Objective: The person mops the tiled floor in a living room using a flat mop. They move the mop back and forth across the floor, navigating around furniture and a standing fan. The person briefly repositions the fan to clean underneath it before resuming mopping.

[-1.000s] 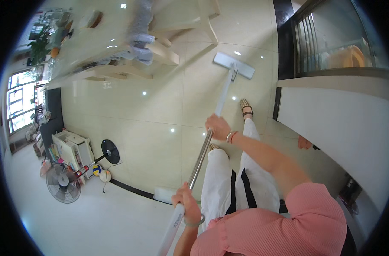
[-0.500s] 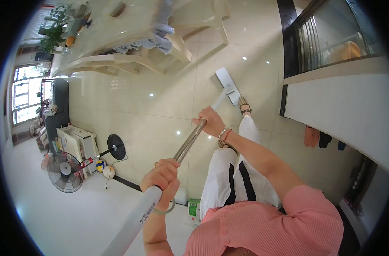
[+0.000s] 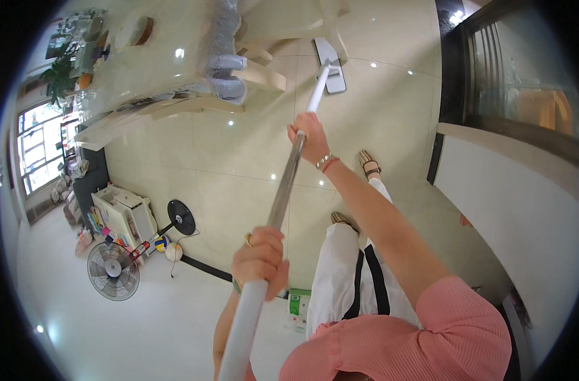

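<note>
Both my hands grip the pole of a flat mop (image 3: 285,181), which slants away from me across the floor. My left hand (image 3: 261,261) is wrapped round the thick white upper end, where it meets the shiny metal tube. Farther down, with the arm stretched out, my right hand (image 3: 310,138) closes on the tube near the white lower section. The white flat mop head (image 3: 334,84) lies on the glossy tiles, close beside a cream chair leg (image 3: 342,43). Its far end points toward the chair.
A cream table (image 3: 156,70) with a lace-edged cover stands at the far left. A pedestal fan (image 3: 113,261), a ball (image 3: 174,251) and a small cabinet (image 3: 125,213) are on the left. On the right is a white cabinet (image 3: 505,184). My sandalled feet (image 3: 369,164) stand behind the mop head.
The mop head has slid forward and slightly left, from beside my right foot to the chair leg. My right hand has moved forward with the pole, which stands steeper in view.
</note>
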Demonstrator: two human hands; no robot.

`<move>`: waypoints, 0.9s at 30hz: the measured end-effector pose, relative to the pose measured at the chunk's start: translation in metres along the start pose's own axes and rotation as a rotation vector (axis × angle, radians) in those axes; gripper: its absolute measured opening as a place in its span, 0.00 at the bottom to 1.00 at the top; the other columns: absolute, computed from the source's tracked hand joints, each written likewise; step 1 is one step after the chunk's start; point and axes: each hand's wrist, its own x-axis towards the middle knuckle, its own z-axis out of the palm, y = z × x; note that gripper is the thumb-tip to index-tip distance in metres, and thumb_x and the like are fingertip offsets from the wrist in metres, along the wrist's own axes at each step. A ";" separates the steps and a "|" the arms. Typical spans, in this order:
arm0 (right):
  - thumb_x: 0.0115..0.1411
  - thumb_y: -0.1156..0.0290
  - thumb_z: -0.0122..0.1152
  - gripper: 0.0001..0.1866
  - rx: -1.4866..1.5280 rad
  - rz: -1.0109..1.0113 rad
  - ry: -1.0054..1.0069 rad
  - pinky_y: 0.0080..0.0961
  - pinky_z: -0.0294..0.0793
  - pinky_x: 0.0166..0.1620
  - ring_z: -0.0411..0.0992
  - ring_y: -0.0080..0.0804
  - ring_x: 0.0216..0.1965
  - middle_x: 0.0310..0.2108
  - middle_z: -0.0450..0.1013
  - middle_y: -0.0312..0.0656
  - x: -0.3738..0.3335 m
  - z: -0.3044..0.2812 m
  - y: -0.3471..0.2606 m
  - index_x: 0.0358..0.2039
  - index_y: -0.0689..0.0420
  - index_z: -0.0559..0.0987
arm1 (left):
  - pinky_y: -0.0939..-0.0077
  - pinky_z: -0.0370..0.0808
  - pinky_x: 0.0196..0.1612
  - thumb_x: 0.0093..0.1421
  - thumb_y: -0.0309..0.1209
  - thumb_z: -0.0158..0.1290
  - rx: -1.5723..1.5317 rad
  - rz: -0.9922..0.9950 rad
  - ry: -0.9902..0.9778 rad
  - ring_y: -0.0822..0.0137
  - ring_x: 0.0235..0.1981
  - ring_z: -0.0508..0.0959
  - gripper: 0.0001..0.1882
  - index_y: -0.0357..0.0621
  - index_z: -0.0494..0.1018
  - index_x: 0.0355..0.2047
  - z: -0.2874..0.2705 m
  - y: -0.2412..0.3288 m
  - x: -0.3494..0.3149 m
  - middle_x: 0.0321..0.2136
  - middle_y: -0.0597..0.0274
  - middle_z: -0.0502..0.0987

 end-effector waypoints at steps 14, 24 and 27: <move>0.48 0.73 0.62 0.08 0.032 -0.089 -0.029 0.37 0.68 0.34 0.65 0.44 0.33 0.23 0.67 0.40 0.148 0.079 0.056 0.17 0.55 0.71 | 0.55 0.66 0.46 0.56 0.18 0.47 -0.018 0.048 0.374 0.67 0.23 0.62 0.14 0.47 0.55 0.21 -0.050 -0.111 0.083 0.16 0.66 0.59; 0.41 0.75 0.61 0.06 -0.007 -0.256 -0.480 0.33 0.71 0.35 0.67 0.38 0.35 0.24 0.67 0.35 0.055 0.074 0.050 0.17 0.50 0.73 | 0.53 0.63 0.54 0.60 0.17 0.40 -0.014 -0.144 0.779 0.68 0.31 0.65 0.11 0.45 0.54 0.25 0.000 -0.087 -0.033 0.23 0.62 0.63; 0.43 0.72 0.61 0.04 -0.092 -0.213 -0.623 0.34 0.73 0.34 0.68 0.36 0.37 0.25 0.69 0.34 0.016 0.068 0.022 0.18 0.49 0.73 | 0.54 0.63 0.56 0.61 0.19 0.40 -0.019 -0.207 0.841 0.68 0.33 0.66 0.10 0.45 0.54 0.25 0.003 -0.065 -0.076 0.25 0.61 0.65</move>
